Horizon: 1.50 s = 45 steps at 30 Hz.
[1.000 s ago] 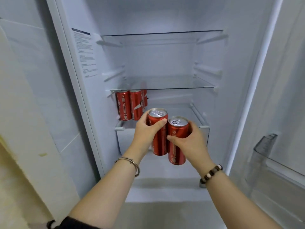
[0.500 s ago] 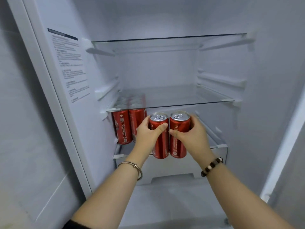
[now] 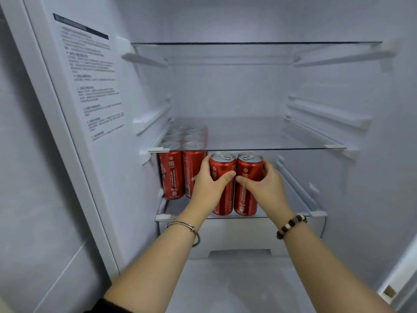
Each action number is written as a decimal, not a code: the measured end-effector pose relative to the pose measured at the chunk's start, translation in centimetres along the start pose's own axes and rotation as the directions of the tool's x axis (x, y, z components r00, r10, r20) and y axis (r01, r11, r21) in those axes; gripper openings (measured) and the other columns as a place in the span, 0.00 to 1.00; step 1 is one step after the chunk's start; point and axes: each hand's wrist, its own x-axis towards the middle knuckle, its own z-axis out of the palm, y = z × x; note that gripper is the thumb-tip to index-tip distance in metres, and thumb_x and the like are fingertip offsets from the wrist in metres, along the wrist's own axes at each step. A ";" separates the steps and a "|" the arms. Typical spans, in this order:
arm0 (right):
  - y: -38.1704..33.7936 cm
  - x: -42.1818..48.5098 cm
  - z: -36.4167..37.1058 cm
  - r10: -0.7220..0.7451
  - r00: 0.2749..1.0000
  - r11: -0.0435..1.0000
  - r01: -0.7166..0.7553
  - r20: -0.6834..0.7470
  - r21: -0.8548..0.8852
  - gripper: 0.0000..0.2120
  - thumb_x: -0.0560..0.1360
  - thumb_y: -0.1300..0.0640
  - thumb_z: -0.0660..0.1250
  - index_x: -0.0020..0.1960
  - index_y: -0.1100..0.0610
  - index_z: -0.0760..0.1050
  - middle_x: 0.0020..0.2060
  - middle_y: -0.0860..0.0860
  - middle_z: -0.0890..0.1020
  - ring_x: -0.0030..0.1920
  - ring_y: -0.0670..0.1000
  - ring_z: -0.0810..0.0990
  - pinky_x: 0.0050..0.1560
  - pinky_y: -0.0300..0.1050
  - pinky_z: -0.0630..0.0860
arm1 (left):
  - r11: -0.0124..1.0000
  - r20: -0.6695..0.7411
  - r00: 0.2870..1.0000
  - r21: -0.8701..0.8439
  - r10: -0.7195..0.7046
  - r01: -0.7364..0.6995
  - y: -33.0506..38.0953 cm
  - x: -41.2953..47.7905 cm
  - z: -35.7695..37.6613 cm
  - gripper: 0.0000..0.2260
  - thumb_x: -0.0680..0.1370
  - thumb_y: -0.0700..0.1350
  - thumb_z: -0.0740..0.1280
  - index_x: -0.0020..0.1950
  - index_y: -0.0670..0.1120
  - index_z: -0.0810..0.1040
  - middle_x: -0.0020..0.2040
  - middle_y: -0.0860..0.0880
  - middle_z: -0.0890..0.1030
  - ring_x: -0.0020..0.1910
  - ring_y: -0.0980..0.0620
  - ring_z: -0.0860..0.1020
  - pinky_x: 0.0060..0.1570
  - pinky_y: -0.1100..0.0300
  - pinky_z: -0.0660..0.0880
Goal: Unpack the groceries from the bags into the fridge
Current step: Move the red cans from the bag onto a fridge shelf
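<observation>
Two adjacent cans (image 3: 226,205), left fingers (image 3: 205,162) round one, right fingers (image 3: 268,166) round other.

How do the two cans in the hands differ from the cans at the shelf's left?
The held cans are gripped, one in the left hand, one in the right hand; the stored cans stand unheld. The held cans are at the lower shelf's front edge; the stored cans fill two rows running back at its left. All are red, upright, silver-topped.

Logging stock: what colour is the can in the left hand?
Red can, silver top; head view.
</observation>
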 end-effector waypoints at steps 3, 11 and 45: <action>0.6 0.1 -0.5 0.049 0.995 0.997 -0.043 0.085 -0.063 0.23 0.67 0.56 0.77 0.58 0.51 0.72 0.48 0.41 0.79 0.49 0.40 0.78 0.47 0.38 0.74 | 0.978 -0.004 1.000 0.208 0.003 -0.002 -0.4 -0.8 -0.1 0.27 0.72 0.51 0.72 0.68 0.52 0.67 0.55 0.60 0.76 0.54 0.63 0.76 0.46 0.73 0.72; 2.6 -1.3 -0.7 0.130 0.970 0.981 -0.097 0.204 -0.167 0.28 0.68 0.60 0.75 0.64 0.50 0.68 0.51 0.42 0.74 0.54 0.45 0.73 0.52 0.41 0.71 | 0.863 -0.130 0.990 0.504 0.048 0.025 -1.4 -2.8 -0.9 0.24 0.70 0.57 0.72 0.64 0.53 0.73 0.56 0.55 0.81 0.54 0.55 0.79 0.54 0.61 0.75; 2.2 -2.0 7.5 0.075 0.956 0.988 -0.034 0.284 -0.148 0.27 0.68 0.54 0.75 0.64 0.54 0.69 0.54 0.48 0.78 0.53 0.46 0.77 0.50 0.38 0.73 | 0.670 -0.355 0.852 0.742 0.384 0.008 -4.2 -5.1 -5.9 0.33 0.75 0.36 0.68 0.76 0.41 0.57 0.76 0.45 0.59 0.72 0.46 0.64 0.65 0.60 0.60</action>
